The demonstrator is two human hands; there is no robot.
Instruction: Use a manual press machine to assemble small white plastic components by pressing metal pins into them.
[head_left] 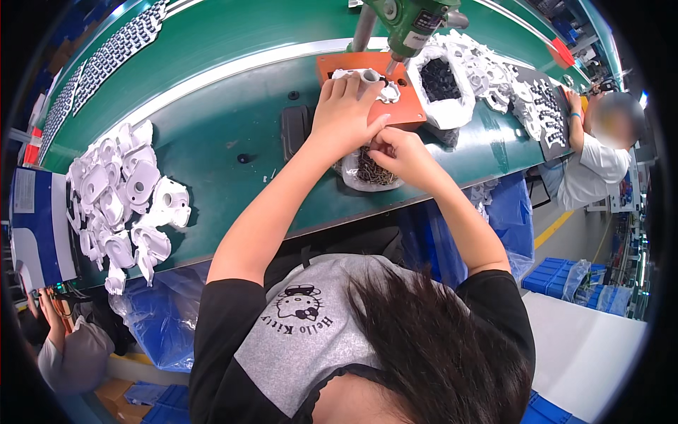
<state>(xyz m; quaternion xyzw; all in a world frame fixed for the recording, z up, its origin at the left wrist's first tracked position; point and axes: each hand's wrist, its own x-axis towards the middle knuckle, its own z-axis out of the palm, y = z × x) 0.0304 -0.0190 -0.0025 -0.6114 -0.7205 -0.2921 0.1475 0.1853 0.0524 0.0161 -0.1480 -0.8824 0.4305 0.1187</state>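
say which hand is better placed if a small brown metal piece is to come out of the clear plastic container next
The right hand, probably: its fingers are right at the container of brown pieces, while the left hand lies over the white moulded part on the orange rectangular block.

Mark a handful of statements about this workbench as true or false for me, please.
1. The left hand touches a pale part on the orange block. True.
2. The green machine has its tip pointing toward the orange block. True.
3. The right hand grips the green machine. False: it is at the container of small metal pieces.
4. The white bag beside the orange block holds black pieces. True.
5. The pile at the bench's left end is black. False: it is pale.
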